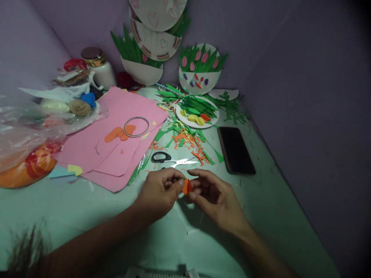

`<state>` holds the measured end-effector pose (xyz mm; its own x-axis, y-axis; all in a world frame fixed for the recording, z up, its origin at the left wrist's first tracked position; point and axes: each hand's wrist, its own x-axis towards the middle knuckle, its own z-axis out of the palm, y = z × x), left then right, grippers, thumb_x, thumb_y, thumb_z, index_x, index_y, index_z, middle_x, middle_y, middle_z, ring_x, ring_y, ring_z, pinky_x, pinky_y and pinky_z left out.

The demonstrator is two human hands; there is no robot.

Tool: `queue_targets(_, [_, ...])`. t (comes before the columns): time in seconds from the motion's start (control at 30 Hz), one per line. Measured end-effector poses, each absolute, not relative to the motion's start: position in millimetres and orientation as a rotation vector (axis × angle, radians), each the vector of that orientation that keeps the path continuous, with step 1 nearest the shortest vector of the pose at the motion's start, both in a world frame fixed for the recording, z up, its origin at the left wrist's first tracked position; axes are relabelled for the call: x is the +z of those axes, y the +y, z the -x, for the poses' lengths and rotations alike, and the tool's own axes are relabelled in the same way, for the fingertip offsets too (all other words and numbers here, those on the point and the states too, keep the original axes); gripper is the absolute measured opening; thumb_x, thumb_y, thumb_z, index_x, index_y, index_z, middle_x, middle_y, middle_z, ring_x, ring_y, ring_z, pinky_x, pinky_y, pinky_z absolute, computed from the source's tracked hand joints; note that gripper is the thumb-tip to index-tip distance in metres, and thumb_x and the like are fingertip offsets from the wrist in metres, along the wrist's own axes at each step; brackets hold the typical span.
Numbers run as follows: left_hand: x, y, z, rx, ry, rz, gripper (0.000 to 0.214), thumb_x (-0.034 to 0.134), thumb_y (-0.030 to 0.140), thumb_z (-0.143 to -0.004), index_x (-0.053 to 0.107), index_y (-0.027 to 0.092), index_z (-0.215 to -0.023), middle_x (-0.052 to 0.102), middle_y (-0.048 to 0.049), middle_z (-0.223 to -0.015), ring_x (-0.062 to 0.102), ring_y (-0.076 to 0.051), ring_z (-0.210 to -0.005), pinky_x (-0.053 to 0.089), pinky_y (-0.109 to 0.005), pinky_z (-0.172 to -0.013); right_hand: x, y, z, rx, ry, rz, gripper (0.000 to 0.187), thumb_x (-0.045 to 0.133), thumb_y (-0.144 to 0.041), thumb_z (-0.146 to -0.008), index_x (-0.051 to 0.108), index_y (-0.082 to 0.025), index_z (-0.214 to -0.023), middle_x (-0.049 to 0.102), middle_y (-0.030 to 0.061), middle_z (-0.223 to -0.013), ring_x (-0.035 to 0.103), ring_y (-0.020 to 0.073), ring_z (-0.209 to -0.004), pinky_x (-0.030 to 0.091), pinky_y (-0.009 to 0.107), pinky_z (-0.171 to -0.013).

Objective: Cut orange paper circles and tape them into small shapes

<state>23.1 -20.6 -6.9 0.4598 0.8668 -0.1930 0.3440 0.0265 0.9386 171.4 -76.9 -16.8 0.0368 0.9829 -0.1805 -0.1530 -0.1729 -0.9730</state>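
My left hand and my right hand meet above the pale green table, fingertips pinched together on a small orange paper piece. Both hands are closed on it. Just beyond them lie black-handled scissors with their blades open. Further back, pink paper sheets carry orange cut-outs and a metal ring. A paper plate holds green strips plus yellow and orange petals.
A black phone lies to the right of the scissors. Green and orange paper scraps litter the middle. Finished paper-plate crafts lean on the purple wall. A white jar and plastic bags crowd the left.
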Motion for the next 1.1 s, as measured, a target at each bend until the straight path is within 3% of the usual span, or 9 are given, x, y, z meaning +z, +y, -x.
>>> queue_targets(0.07, [-8.1,-19.1,-20.7,0.53,1.091,-1.78,0.012,0.049,0.018,-0.074,0.06,0.015,-0.071,0.056,0.002,-0.056,0.048,-0.01,-0.049,0.038,-0.022,-0.05,-17.4,-78.1,-171.6,1.39,-1.016,1.226,0.036,0.068,-0.02,-0.07,0.058,-0.02,-0.104,0.066,0.0014,-0.078,0.062,0.0124,-0.066,0.049,0.025,-0.061])
queue_targets(0.23, [0.5,-13.8,-15.3,0.413,0.909,-2.339,0.014,0.046,0.013,-0.074,0.059,0.016,-0.071,0.058,-0.0011,-0.065,0.052,-0.014,-0.059,0.037,-0.027,-0.057,-19.1,-79.1,-177.4,1.233,-1.19,1.296,0.004,0.06,-0.02,-0.078,0.06,-0.02,-0.083,0.065,0.0005,-0.071,0.06,0.012,-0.061,0.048,0.023,-0.056])
queue_targets(0.37, [10.7,-7.4,-14.6,0.274,0.782,-2.504,0.014,0.047,0.013,-0.073,0.061,0.015,-0.075,0.059,-0.0038,-0.072,0.055,-0.019,-0.068,0.039,-0.031,-0.063,-20.3,-79.1,-182.2,0.956,-1.589,1.269,0.012,0.058,-0.01,-0.078,0.062,-0.02,-0.082,0.065,0.0024,-0.079,0.062,0.0151,-0.074,0.049,0.027,-0.066])
queue_targets(0.53, [11.7,-4.4,-17.8,0.225,0.715,-2.488,0.013,0.05,0.01,-0.069,0.062,0.014,-0.069,0.06,-0.0023,-0.066,0.054,-0.017,-0.067,0.041,-0.032,-0.075,-22.6,-79.0,-186.1,0.823,-1.788,1.155,0.017,0.057,-0.008,-0.079,0.062,-0.022,-0.087,0.066,0.0017,-0.079,0.063,0.0153,-0.072,0.049,0.027,-0.064])
queue_targets(0.63, [8.9,-4.6,-17.6,0.26,0.7,-2.393,0.014,0.051,0.012,-0.071,0.064,0.015,-0.07,0.062,-0.0021,-0.069,0.056,-0.016,-0.07,0.042,-0.027,-0.072,-25.9,-78.7,-189.1,0.786,-1.823,1.154,0.019,0.059,-0.007,-0.077,0.063,-0.024,-0.087,0.067,0.0011,-0.08,0.064,0.0152,-0.073,0.05,0.024,-0.064])
queue_targets(0.77, [7.9,-7.4,-15.4,0.384,0.842,-2.121,0.018,0.053,0.017,-0.075,0.066,0.016,-0.088,0.064,-0.0013,-0.078,0.056,-0.013,-0.071,0.041,-0.022,-0.063,-27.5,-84.2,-189.8,0.706,-1.715,1.307,0.016,0.062,-0.01,-0.075,0.065,-0.025,-0.081,0.068,0.0002,-0.077,0.064,0.0154,-0.07,0.05,0.023,-0.061])
queue_targets(0.9, [5.5,-12.1,-17.3,0.356,0.918,-1.965,0.014,0.055,0.019,-0.073,0.069,0.016,-0.076,0.06,0.0007,-0.064,0.051,-0.011,-0.058,0.036,-0.021,-0.051,-25.9,-94.6,-185.8,0.64,-1.535,1.414,0.015,0.062,-0.012,-0.075,0.065,-0.026,-0.075,0.068,0.0004,-0.074,0.064,0.0171,-0.069,0.051,0.027,-0.062])
queue_targets(1.1, [-2.7,-10.5,-19.6,0.391,1.136,-1.883,0.015,0.053,0.019,-0.075,0.067,0.017,-0.07,0.059,0.0019,-0.058,0.048,-0.01,-0.052,0.032,-0.019,-0.046,-32.2,-98.7,-188.8,0.72,-1.272,1.742,0.019,0.061,-0.026,-0.08,0.06,-0.024,-0.099,0.068,0.0059,-0.087,0.064,0.0203,-0.074,0.051,0.034,-0.065])
